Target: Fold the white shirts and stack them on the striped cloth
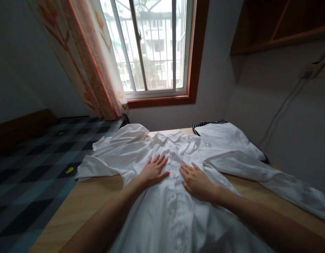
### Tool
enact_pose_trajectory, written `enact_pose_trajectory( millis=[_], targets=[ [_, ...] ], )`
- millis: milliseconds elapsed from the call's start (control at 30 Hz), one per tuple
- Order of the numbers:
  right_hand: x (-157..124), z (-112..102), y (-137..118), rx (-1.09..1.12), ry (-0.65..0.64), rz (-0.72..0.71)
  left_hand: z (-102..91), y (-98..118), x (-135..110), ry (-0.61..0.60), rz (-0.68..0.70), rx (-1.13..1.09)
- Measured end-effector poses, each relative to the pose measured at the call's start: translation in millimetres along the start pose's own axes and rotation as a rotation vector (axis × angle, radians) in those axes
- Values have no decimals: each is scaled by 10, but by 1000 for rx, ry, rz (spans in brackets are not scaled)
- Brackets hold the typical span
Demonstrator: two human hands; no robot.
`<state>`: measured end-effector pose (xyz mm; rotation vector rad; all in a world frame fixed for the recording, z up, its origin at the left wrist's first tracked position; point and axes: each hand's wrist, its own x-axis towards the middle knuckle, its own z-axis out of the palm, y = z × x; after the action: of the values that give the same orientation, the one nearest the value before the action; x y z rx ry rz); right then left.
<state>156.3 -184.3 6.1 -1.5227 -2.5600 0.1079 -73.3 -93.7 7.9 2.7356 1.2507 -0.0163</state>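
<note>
A white button-up shirt [162,214] lies spread face up on a wooden table [91,196], its collar at the far edge and its button placket running toward me. Its left-hand sleeve is bunched and folded toward the bed, while the other sleeve stretches out to the right. My left hand [153,171] rests flat on the chest of the shirt, fingers spread, just left of the placket. Right of the placket, my right hand [195,180] also lies flat on the fabric with its fingers stretched out. Neither hand grips the cloth.
Folded white cloth with black striped trim [228,138] lies at the table's back right. A bed with a checked cover [33,175] adjoins the left side. Behind are a window [157,52] and a flowered curtain [91,59]. A wooden shelf [281,44] hangs upper right.
</note>
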Motion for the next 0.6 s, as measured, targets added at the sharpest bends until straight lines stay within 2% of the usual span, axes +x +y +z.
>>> enact_pose_trajectory(
  millis=[133, 233, 333, 467, 533, 600],
  targets=[
    [-68, -106, 67, -1, 28, -9, -8, -28, 8, -31, 49, -35],
    [37, -200, 60, -20, -4, 32, -28, -1, 3, -60, 80, -59],
    [354, -273, 50, -13, 47, 132, -36, 48, -6, -67, 85, -77],
    [922, -249, 99, 24, 292, 263, -112, 29, 39, -47, 86, -159],
    [1139, -174, 145, 4, 314, 290, -198, -35, 114, 9, 65, -233],
    [1264, -75, 187, -21, 281, 294, -293, -106, 231, 109, -21, -283]
  ],
)
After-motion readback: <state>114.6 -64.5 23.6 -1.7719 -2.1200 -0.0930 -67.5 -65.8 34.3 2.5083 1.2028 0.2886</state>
